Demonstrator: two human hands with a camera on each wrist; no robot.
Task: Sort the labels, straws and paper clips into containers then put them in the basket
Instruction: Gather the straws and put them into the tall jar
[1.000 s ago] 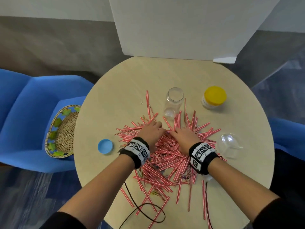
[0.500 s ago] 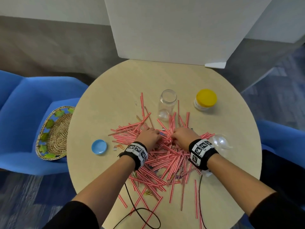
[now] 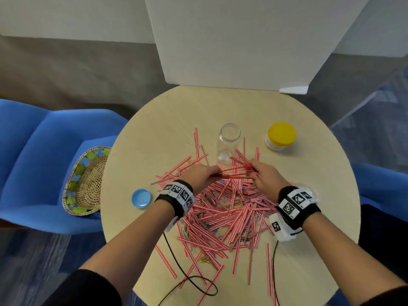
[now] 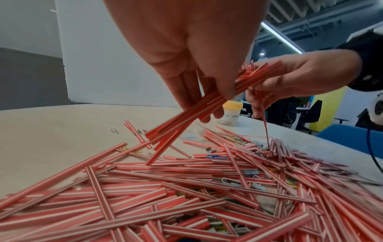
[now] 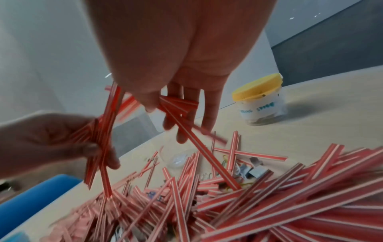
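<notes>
A round, pale wooden surface (image 3: 154,133) is seen from above, with a large heap of red-and-white striped straws (image 3: 223,215) spread across its middle, far too many to count. Mixed into the heap are coloured paper clips (image 4: 216,157) and small binder clips (image 5: 258,172), mostly buried; labels cannot be picked out. Three containers stand or lie on the surface. At the far side, an open clear jar (image 3: 229,140) stands upright, and it looks empty. To its right stands a jar with a yellow lid (image 3: 280,135) screwed on; something lies at its bottom, but what it is cannot be told. A third clear container (image 3: 309,188) sits at the right edge of the heap, mostly hidden behind the right wrist. One blue lid (image 3: 141,198) lies flat by itself, left of the heap. A woven basket (image 3: 87,184) with a green leaf rim rests on a blue chair (image 3: 33,151) left of the surface and holds nothing. Both hands are raised just above the heap, near the open jar. The left hand (image 3: 199,174) pinches a small bundle of straws between thumb and fingers. The right hand (image 3: 263,176) pinches the other end of the bundle, with one more straw dangling from it down to the heap.
</notes>
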